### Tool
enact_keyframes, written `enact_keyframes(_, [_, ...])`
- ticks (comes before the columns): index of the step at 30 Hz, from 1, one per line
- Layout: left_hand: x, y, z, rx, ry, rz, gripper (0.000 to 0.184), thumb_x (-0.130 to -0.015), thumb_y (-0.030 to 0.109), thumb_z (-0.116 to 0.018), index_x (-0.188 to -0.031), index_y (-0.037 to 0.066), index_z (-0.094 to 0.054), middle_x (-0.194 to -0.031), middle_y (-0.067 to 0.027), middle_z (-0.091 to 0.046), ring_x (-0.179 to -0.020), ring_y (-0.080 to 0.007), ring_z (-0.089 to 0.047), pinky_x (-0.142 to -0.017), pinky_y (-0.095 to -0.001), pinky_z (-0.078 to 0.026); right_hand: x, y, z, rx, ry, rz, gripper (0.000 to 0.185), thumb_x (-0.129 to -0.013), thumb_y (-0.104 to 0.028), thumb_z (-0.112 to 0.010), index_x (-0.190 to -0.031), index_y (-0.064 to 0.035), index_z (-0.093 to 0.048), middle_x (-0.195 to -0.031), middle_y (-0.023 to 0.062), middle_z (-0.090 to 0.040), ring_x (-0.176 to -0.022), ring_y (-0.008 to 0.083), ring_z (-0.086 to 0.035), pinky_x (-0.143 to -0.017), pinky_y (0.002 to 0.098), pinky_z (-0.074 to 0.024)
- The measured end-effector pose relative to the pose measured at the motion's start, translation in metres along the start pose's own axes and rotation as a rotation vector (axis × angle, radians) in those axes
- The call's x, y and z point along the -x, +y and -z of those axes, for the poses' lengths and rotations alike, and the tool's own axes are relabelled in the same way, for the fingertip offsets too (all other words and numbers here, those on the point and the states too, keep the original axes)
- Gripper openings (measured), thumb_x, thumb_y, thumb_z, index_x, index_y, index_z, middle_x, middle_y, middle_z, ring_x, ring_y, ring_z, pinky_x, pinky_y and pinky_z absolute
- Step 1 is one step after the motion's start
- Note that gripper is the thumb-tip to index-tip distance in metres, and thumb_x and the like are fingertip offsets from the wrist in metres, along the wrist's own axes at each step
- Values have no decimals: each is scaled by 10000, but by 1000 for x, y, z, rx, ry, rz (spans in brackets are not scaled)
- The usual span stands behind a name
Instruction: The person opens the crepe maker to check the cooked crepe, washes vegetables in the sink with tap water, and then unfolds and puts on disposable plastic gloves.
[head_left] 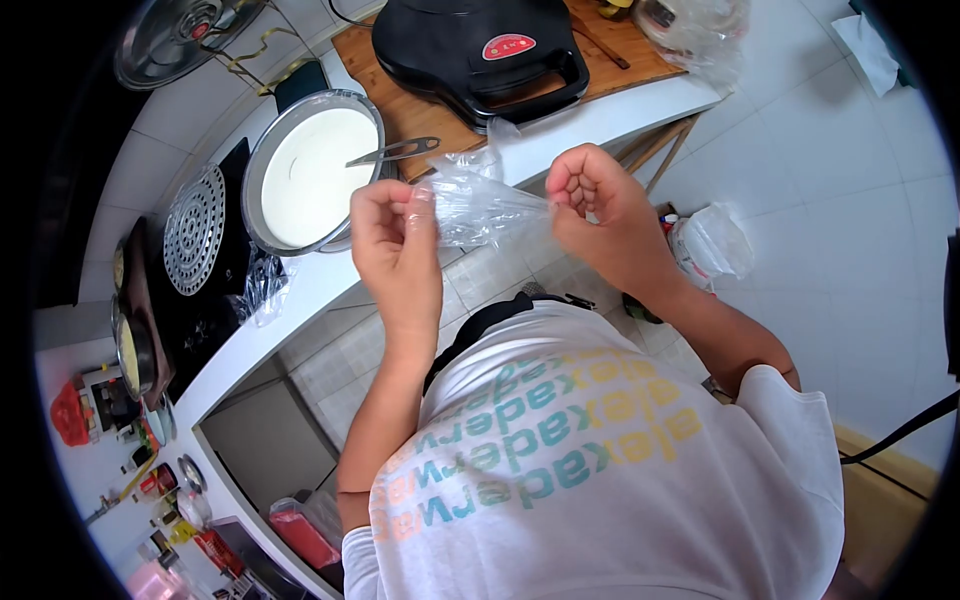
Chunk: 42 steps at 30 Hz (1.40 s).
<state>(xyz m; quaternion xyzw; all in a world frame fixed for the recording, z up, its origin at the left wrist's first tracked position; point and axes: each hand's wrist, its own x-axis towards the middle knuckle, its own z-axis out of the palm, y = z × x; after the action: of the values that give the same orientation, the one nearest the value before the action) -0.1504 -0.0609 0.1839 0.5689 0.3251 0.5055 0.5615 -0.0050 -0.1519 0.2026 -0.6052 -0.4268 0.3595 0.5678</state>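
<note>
A clear plastic bag [470, 205] is stretched between my two hands in front of the counter edge. My left hand [398, 235] pinches its left side, with the fingers curled. On the other side my right hand [598, 208] is closed on a gathered end of the plastic. Just left of my left hand stands a metal bowl [258, 215] filled with a white, creamy liquid [318, 180]. The slotted handle of a metal utensil [405, 149] sticks out over the bowl's right rim; its lower end is in the liquid.
A black electric griddle [470, 50] sits on a wooden board [408, 115] behind the bag. Left of the bowl, a perforated metal steamer plate [194, 230] lies on the black stove. A pot lid [180, 45] leans at the upper left. A lined bin [708, 245] stands at right.
</note>
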Motion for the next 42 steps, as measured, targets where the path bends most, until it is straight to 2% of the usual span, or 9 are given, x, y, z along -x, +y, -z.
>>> enact_keyframes(7, [5, 8, -6, 157, 127, 72, 89, -844, 61, -487, -913, 43, -433, -715, -17, -480, -579, -74, -456, -527, -203, -394, -6, 1, 4, 333, 14, 145, 70, -736, 0, -493, -800, -20, -512, -696, -33, -460, -580, 23, -398, -508, 182, -351])
enact_keyframes(10, [3, 19, -11, 512, 106, 368, 96, -863, 93, -463, -945, 51, -437, -717, -11, -488, -566, -73, -455, -567, -227, -433, -9, 4, 5, -19, -29, -114, 52, -761, -31, -480, -802, -9, -504, -718, -2, -501, -606, 52, -448, -557, 189, -394])
enact_keyframes(13, [1, 12, -5, 794, -92, 465, 51, -870, 99, -452, -908, 70, -436, -636, 16, -436, -521, -58, -406, -479, -193, -352, -14, -7, -4, -563, 4, -346, 59, -781, -66, -458, -791, -11, -477, -759, 44, -527, -655, 101, -498, -641, 219, -439])
enact_keyframes(16, [-1, 8, -7, 693, -20, 489, 38, -864, 101, -463, -886, 75, -446, -620, 31, -411, -489, -45, -342, -452, -188, -327, -15, -13, -8, -849, 18, -498, 55, -785, -78, -431, -788, -24, -441, -751, 58, -508, -709, 150, -526, -729, 266, -454])
enact_keyframes(19, [0, 7, -8, 472, 21, 403, 43, -857, 114, -480, -857, 81, -453, -623, 36, -409, -499, -34, -340, -438, -184, -309, -16, 3, -5, -974, -93, -434, 37, -779, -60, -417, -804, -33, -417, -712, 39, -460, -675, 146, -499, -753, 281, -451])
enact_keyframes(25, [-1, 9, -9, 349, 57, 219, 39, -855, 122, -476, -851, 84, -468, -652, 48, -425, -544, -11, -385, -460, -168, -315, -11, -8, -12, -638, -66, -403, 45, -766, -50, -436, -807, -48, -419, -665, -19, -370, -630, 75, -393, -705, 227, -389])
enact_keyframes(31, [-3, 8, -13, 284, 31, 168, 82, -853, 100, -485, -833, 54, -421, -690, -13, -440, -536, -72, -415, -492, -222, -406, -13, -2, -18, 326, -12, 8, 167, -698, -65, -591, -777, -31, -448, -599, -19, -416, -550, 49, -378, -508, 210, -350])
enact_keyframes(39, [13, -7, -6, 103, -154, 140, 156, -790, 0, -538, -872, 28, -408, -743, -85, -516, -648, -147, -530, -603, -304, -481, -38, 7, -1, 0, 227, 46, 143, -716, -64, -566, -723, -38, -425, -483, -25, -407, -471, 35, -352, -440, 210, -317])
enact_keyframes(42, [11, -2, -7, -319, -124, -265, 249, -730, 41, -613, -893, 15, -427, -792, -70, -509, -738, -145, -533, -619, -269, -447, -37, 7, -1, 64, 231, 41, 132, -722, -58, -548, -724, -40, -418, -489, -33, -390, -474, 32, -336, -437, 205, -304])
